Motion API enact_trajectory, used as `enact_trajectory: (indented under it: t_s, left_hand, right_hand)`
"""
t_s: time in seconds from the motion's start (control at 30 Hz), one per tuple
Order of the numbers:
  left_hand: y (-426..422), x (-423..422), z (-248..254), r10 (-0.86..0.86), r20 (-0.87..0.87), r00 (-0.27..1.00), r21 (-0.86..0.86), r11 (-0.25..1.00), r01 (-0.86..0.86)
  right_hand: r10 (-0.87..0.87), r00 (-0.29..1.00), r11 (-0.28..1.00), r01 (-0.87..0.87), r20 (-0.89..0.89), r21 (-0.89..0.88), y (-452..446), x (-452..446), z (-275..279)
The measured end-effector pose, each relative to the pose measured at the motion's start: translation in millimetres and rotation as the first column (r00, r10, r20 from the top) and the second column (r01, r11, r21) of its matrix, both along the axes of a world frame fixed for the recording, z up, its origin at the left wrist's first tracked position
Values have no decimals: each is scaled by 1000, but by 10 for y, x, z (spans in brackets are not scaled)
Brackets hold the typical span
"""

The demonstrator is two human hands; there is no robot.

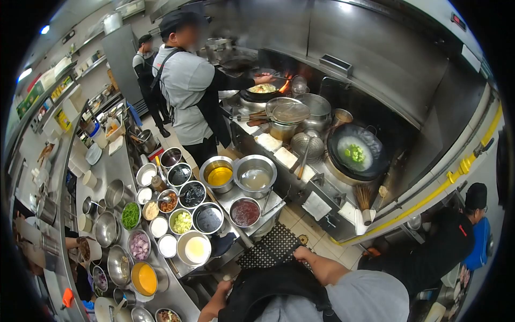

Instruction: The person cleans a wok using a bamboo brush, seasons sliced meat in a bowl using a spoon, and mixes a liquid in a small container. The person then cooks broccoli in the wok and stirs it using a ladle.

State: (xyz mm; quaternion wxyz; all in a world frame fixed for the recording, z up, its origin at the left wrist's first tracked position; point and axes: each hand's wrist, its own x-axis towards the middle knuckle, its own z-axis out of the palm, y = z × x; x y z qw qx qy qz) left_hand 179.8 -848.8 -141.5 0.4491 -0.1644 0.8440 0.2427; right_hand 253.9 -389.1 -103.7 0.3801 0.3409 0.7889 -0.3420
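At the bottom of the view, my right hand (302, 254) is closed beside the black apron (279, 292) on my body. Whatever its fingers hold, if anything, is hidden. My left hand (224, 285) is curled low beside the counter's front edge, with a small pale thing (227, 278) at its top that I cannot make out. Neither hand touches the food. Ahead to the right, a wok (343, 167) on the stove holds green vegetable pieces (354, 153) in cloudy liquid. Closest to my left hand on the counter is a pot of pale yellow liquid (197, 250).
Several bowls of sauces and chopped ingredients, such as red onion (139, 245), cover the left counter (176, 264). Another cook (185, 102) handles a pan over flames (286, 85). A person in black (424, 244) bends at right. A bamboo brush (363, 198) stands by the wok.
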Motion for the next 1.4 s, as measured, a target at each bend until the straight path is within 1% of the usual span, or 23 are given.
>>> enact_trajectory:
  t_s: [0.07, 0.13, 0.17, 0.23, 0.27, 0.3, 0.37, 0.43, 0.5, 0.57, 0.6, 0.63, 0.67, 0.73, 0.83, 0.93, 1.0, 1.07, 1.17, 1.2, 1.27, 1.33, 1.4]
  left_hand:
    - [-26, 8, -37, -26, 4, 1000, -8, 1000, 26]
    - [-154, 32, -374, -214, -59, 975, -5, 977, 214]
    - [-144, 56, -284, -214, -58, 975, -3, 977, 214]
    - [-109, 125, 33, -10, 2, 1000, 68, 998, 10]
    - [-107, 129, 50, -10, 4, 1000, 70, 998, 10]
    - [-188, 138, -173, -61, -1, 998, 79, 995, 61]
    - [-301, 150, -419, -114, -4, 994, 88, 990, 113]
    - [-338, 146, -473, -259, 1, 966, 102, 961, 257]
    - [-315, 128, -483, -300, 14, 954, 94, 950, 298]
    - [-267, 123, -441, -340, 25, 940, 86, 938, 337]
    - [-208, 151, -314, -237, 3, 972, 97, 967, 235]
    - [-142, 170, -159, -130, -16, 991, 110, 985, 131]
    - [-93, 171, -61, -131, -17, 991, 109, 985, 132]
    - [-46, 172, 8, -30, 44, 999, 95, 995, 26]
    - [-82, 144, -197, -42, 93, 995, 30, 999, 39]
    - [-108, 140, -287, -110, 88, 990, 16, 994, 109]
    - [-127, 152, -298, -102, 87, 991, 16, 995, 101]
    - [-151, 182, -285, -94, 88, 992, 17, 996, 93]
    - [-110, 244, -145, -53, 68, 996, 29, 998, 51]
    - [-71, 259, -8, -26, 79, 997, 21, 999, 24]
    - [-62, 278, 17, 5, 90, 996, 15, 1000, -6]
    - [-124, 285, -160, -59, 99, 993, 42, 998, 55]
    - [-134, 294, -196, -35, 127, 991, 62, 998, 27]
  right_hand:
    - [9, 1000, 1000, -9, -21, -5, 10, 24, 11]
    - [32, 999, 999, -32, -14, -5, 90, 64, -186]
    - [54, 999, 999, -54, -6, -6, 120, 83, -267]
    - [45, 999, 999, -45, 29, 7, 123, 105, -65]
    - [36, 998, 999, -37, 60, 20, 130, 117, -2]
    - [35, 997, 999, -36, 62, 21, 126, 120, 49]
    - [-91, 992, 996, 90, 87, 19, 128, 135, 80]
    - [-101, 992, 995, 100, 73, 23, 127, 164, 63]
    - [-113, 992, 993, 112, 58, 28, 147, 192, -37]
    - [79, 995, 997, -80, 63, 22, 162, 180, -164]
    - [77, 995, 997, -79, 62, 22, 156, 191, -230]
    - [9, 998, 1000, -9, 65, 1, 143, 207, -293]
    - [-59, 996, 998, 60, 69, -20, 135, 217, -324]
    - [-41, 996, 999, 42, 73, -15, 91, 208, -210]
    - [4, 996, 1000, -3, 84, -15, 50, 177, -64]
    - [46, 995, 999, -43, 92, -28, 60, 181, -70]
    - [62, 994, 998, -59, 95, -36, 66, 188, -66]
    - [-70, 996, 997, 71, 61, -12, 51, 215, -42]
    - [-66, 993, 998, 64, 95, 24, 72, 218, -112]
    - [-64, 993, 998, 62, 96, 24, 72, 218, -110]
    - [-62, 996, 998, 62, 68, 0, 82, 205, -74]
    - [-46, 996, 999, 46, 72, -1, 65, 184, -19]
    - [-32, 997, 999, 32, 77, -2, 51, 166, 15]
